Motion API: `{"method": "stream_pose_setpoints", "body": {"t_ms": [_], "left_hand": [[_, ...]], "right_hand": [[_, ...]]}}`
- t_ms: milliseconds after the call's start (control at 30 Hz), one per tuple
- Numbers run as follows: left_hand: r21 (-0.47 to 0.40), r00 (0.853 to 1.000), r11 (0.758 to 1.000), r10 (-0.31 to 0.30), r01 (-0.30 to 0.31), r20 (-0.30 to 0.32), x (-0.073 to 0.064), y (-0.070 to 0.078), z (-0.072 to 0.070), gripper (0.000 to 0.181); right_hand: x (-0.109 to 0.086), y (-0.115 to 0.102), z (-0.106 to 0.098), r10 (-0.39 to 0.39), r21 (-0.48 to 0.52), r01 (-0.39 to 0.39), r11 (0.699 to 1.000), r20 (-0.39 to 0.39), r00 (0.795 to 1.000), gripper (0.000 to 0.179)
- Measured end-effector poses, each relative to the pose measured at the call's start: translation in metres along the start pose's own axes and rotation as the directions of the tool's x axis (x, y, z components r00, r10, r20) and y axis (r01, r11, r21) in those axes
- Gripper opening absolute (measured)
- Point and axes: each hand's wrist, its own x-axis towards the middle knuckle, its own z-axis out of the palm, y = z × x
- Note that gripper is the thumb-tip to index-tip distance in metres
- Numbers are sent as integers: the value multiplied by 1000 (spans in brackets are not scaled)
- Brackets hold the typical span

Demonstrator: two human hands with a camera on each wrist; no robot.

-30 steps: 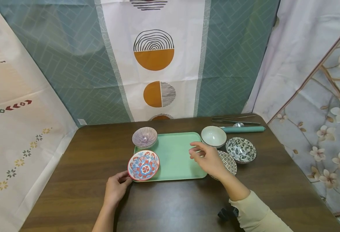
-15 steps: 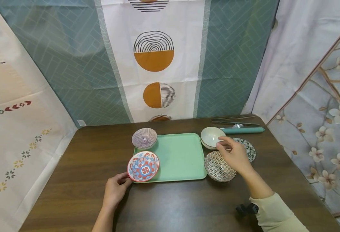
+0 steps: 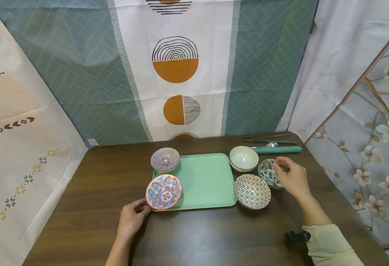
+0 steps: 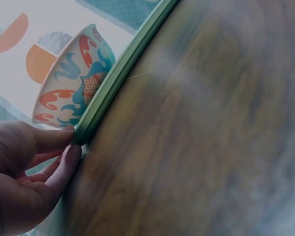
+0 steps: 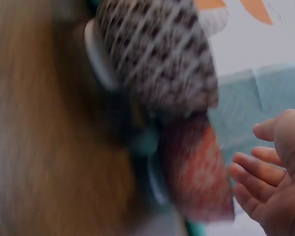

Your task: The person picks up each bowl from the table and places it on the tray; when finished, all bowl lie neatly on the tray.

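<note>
My left hand (image 3: 132,218) pinches the near left corner of a green tray (image 3: 202,188), thumb and fingers meeting at its rim in the left wrist view. A red-rimmed bowl (image 3: 164,192) with a blue and red pattern sits on that corner, right beside the hand. My right hand (image 3: 292,176) is over the right side of a leaf-patterned bowl (image 3: 268,173), partly covering it. In the right wrist view, the fingers (image 5: 258,179) are loosely bent, apart from the bowl's reddish outside (image 5: 199,172), and hold nothing.
A purple-striped bowl (image 3: 165,159) sits at the tray's far left corner. Right of the tray stand a white bowl (image 3: 244,159) and a brown-patterned bowl (image 3: 252,192). Behind them lie a teal-handled utensil (image 3: 279,150) and metal tongs (image 3: 267,140). Curtains border the table.
My right hand has moved right, from above the tray's right edge, past the brown-patterned bowl, to the leaf-patterned bowl. The left hand stays at the tray corner.
</note>
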Motion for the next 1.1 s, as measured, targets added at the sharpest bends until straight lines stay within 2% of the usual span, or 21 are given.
{"method": "stream_pose_setpoints", "body": {"t_ms": [133, 333, 400, 600, 667, 933, 1100], "left_hand": [[-9, 1000, 1000, -8, 8, 8, 0, -1, -1, 30], [-13, 1000, 1000, -10, 10, 7, 0, -2, 1, 30], [-17, 1000, 1000, -7, 7, 6, 0, -1, 1, 30], [-21, 1000, 1000, -11, 12, 8, 0, 0, 0, 31], [-23, 1000, 1000, -11, 12, 12, 0, -1, -1, 31], [-24, 1000, 1000, -12, 13, 11, -1, -2, -2, 31], [-29, 1000, 1000, -7, 7, 17, 0, -1, -2, 31]], "right_hand": [[-5, 18, -4, 16, -41, -18, 999, -37, 999, 29], [-10, 34, -7, 49, -46, -53, 998, -84, 995, 32], [-11, 38, -7, 62, -59, -66, 996, -70, 996, 34], [-15, 44, -10, 116, -130, -108, 986, 58, 992, 44], [-16, 46, -10, 130, -138, -120, 983, 67, 989, 42], [-16, 47, -10, 181, -28, -179, 983, 110, 977, 34], [-15, 47, -11, 201, -15, -201, 980, 106, 974, 35]]}}
